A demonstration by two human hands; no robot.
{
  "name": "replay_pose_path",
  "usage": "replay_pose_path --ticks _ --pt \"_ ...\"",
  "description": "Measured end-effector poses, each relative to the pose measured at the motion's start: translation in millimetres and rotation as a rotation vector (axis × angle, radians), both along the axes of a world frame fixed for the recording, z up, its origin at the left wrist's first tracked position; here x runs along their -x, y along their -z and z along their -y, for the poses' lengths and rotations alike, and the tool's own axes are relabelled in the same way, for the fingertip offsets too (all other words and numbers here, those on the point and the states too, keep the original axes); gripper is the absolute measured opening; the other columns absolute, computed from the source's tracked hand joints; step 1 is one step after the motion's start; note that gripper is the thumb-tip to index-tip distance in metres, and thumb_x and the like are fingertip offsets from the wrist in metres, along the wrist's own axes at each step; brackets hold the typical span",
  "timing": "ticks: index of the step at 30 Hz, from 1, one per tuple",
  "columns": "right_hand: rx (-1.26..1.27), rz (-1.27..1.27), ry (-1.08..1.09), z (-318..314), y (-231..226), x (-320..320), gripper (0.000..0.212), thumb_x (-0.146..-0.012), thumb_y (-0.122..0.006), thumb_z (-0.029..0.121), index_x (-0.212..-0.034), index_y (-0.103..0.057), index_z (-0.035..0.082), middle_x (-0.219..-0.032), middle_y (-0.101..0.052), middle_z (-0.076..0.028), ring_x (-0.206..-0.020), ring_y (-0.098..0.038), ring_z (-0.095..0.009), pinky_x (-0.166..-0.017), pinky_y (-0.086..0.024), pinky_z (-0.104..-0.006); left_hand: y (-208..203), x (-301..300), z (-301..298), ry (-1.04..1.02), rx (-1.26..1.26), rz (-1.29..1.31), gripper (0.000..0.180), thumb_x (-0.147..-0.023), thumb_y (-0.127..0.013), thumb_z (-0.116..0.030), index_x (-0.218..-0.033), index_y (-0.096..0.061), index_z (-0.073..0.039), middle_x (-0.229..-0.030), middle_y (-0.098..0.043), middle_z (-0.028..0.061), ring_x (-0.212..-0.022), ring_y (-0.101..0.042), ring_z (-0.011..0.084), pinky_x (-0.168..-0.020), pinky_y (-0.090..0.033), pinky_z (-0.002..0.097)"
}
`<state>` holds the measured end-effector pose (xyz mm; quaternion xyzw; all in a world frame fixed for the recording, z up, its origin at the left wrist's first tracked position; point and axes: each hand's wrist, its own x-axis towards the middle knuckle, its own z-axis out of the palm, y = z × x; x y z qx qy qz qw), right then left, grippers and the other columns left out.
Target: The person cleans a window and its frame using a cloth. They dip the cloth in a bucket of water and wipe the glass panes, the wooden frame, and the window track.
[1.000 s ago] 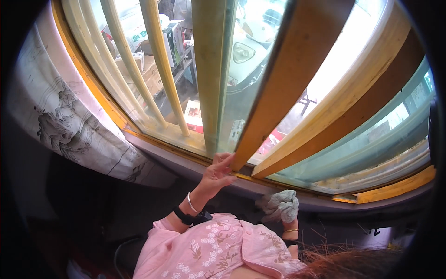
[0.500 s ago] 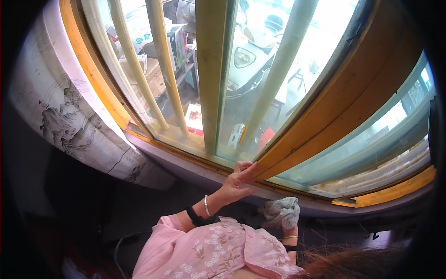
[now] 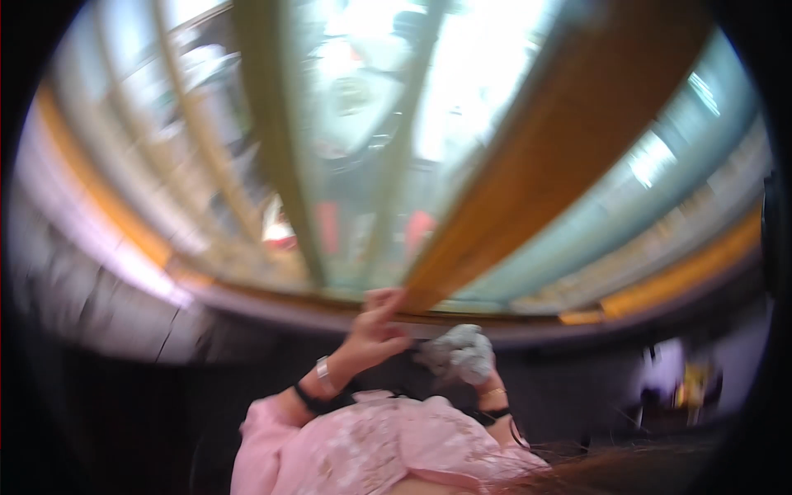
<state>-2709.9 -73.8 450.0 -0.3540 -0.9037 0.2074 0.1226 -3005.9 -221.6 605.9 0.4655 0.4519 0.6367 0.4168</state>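
Observation:
My left hand (image 3: 373, 332) is raised at the foot of the window, its fingertips at the lower end of the orange-brown wooden window frame (image 3: 495, 210). Its fingers are stretched out, the thumb apart, and nothing shows in the hand. To its right, below the sill, my right hand (image 3: 490, 379) grips a bunched grey cloth (image 3: 459, 350). The cloth hides most of that hand's fingers. Window glass (image 3: 346, 198) lies on both sides of the wooden frame. The picture is smeared by motion.
Pale upright bars (image 3: 191, 136) cross the window on the left. Outside stands a light-coloured scooter (image 3: 351, 99), blurred. A pale curtain (image 3: 91, 293) with a dark pattern hangs at the left. Yellow and pale items (image 3: 689, 384) show at the lower right.
The view has swung to the right, so window and hands sit further left. My left hand stays by the frame's lower end. My right hand still holds the cloth, now nearer the left hand.

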Motion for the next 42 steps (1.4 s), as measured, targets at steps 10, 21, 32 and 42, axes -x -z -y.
replay_pose_path --ticks 10,21,32,42 --pt "1.9 -1.224 0.312 14.1 3.0 -27.2 0.042 -0.093 -0.045 0.029 -0.115 -0.059 -0.005 -0.111 -0.064 -0.023 -0.1 -0.063 -0.039 -0.089 -0.052 -0.0493 -6.6 -3.4 -3.4 -0.047 0.027 0.017 0.089 -0.067 -0.061 0.015 -0.148 -0.037 -0.014 -0.131 -0.027 0.0018 -0.123 -0.031 0.0122 -0.072 -0.048 0.0206" --pt "1.478 -0.875 -0.089 12.6 -49.8 14.7 0.051 -0.094 -0.047 0.042 -0.121 -0.055 -0.001 -0.115 -0.06 -0.022 -0.101 -0.06 -0.038 -0.088 -0.05 -0.0496 3.5 -5.0 9.6 -0.06 -0.027 0.02 0.067 -0.081 -0.063 0.004 -0.144 -0.043 -0.011 -0.138 -0.029 0.0014 -0.128 -0.036 0.0137 -0.094 -0.048 0.0325" --pt "0.728 -1.124 -0.77 68.4 -106.1 120.5 0.035 -0.094 -0.05 0.036 -0.112 -0.06 0.008 -0.109 -0.062 -0.009 -0.1 -0.058 -0.026 -0.088 -0.045 -0.0426 -18.3 153.3 162.0 -0.73 -0.351 0.199 0.065 -0.086 -0.064 -0.013 -0.143 -0.035 -0.005 -0.134 -0.045 0.0035 -0.114 -0.048 0.0134 -0.094 -0.042 0.0272" --pt "0.098 -0.703 0.172 138.2 -181.8 202.5 0.034 -0.073 -0.062 0.032 -0.093 -0.057 0.004 -0.087 -0.062 -0.011 -0.077 -0.06 -0.029 -0.069 -0.049 -0.0375 -1.4 375.2 202.5 -0.621 -0.281 -0.051 0.07 -0.092 -0.051 -0.057 -0.13 -0.048 0.001 -0.13 -0.053 0.0124 -0.117 -0.052 0.0199 -0.1 -0.041 0.0349"
